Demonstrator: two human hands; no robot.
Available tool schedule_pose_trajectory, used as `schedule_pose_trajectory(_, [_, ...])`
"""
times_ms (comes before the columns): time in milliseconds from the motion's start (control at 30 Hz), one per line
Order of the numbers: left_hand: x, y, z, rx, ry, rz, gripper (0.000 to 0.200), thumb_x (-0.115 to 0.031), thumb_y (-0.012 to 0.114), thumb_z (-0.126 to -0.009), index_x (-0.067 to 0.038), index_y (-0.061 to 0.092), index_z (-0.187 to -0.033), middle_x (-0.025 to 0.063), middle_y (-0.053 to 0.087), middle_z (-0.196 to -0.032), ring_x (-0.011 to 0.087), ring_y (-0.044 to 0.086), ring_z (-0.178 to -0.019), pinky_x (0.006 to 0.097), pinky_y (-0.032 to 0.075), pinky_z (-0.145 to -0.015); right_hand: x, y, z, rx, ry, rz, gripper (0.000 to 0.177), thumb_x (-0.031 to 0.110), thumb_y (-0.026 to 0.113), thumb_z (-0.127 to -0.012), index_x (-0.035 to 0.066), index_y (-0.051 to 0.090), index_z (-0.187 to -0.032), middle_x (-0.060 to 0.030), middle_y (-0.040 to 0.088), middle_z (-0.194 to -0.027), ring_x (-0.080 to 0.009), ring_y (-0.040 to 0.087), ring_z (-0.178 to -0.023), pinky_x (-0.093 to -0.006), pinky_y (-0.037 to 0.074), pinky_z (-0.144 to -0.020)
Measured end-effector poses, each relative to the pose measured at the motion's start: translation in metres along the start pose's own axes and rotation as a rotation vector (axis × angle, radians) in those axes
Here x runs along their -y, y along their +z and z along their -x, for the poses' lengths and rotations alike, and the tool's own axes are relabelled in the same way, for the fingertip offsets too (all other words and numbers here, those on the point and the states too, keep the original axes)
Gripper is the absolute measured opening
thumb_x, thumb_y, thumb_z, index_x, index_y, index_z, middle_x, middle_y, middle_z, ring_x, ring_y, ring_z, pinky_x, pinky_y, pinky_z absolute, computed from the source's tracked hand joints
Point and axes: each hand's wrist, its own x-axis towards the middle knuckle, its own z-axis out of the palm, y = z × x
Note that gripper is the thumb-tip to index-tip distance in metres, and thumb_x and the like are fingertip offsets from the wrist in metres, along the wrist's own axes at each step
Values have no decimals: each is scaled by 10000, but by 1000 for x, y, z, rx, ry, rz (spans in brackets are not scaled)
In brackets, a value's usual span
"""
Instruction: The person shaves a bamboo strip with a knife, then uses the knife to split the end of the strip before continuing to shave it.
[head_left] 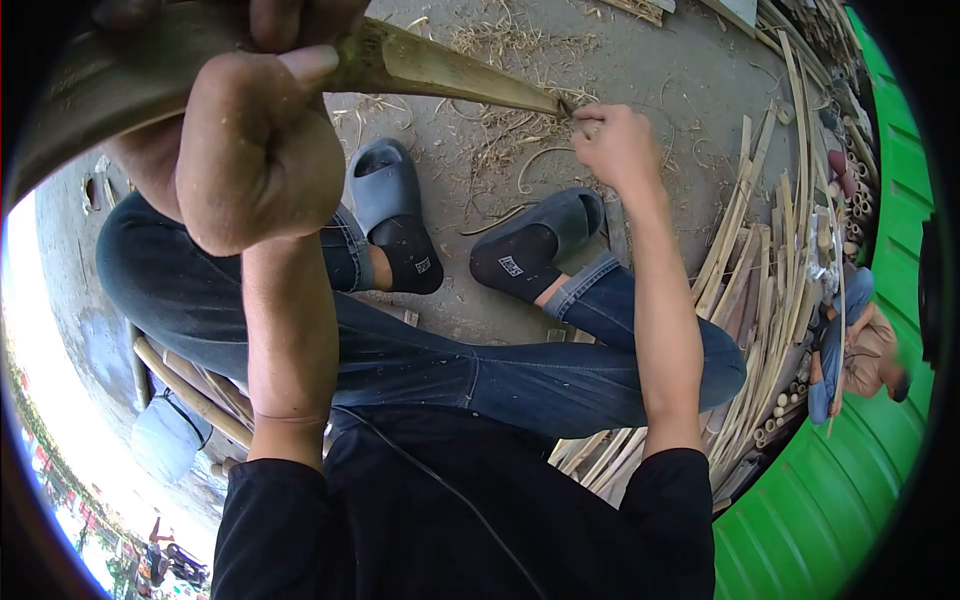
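Pale blue-grey item (170,435) at 8 o'clock, poss. a bag; contents can't be made out. Bamboo pc (440,75) runs 10 to 1 o'clock, above the sandals (384,185): olive-brown, wide at L end, tapering to a narrow tip w/ paler tan face. L hand (260,150), approx 10–11, fingers clamped round it. R hand (612,145) at 1, fingers curled together at the tip; exact grip can't tell. Shavings (500,135) at 12, strips (745,290) at 3.

Wooden strip (460,75), 2 matt slides (383,185), denim jeans (400,355)
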Motion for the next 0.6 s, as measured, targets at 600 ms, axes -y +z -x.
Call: schedule_pose_trajectory(600, [9,-28,-8,55,10,125,421,-25,480,-674,-116,456,-1084,69,329,-746,217,364,-663,397,319,-650,-33,-23,-23,51,85,-316,309,287,752,-761,115,799,-1013,-125,763,-864,-242,730,-812,-346,557,-780])
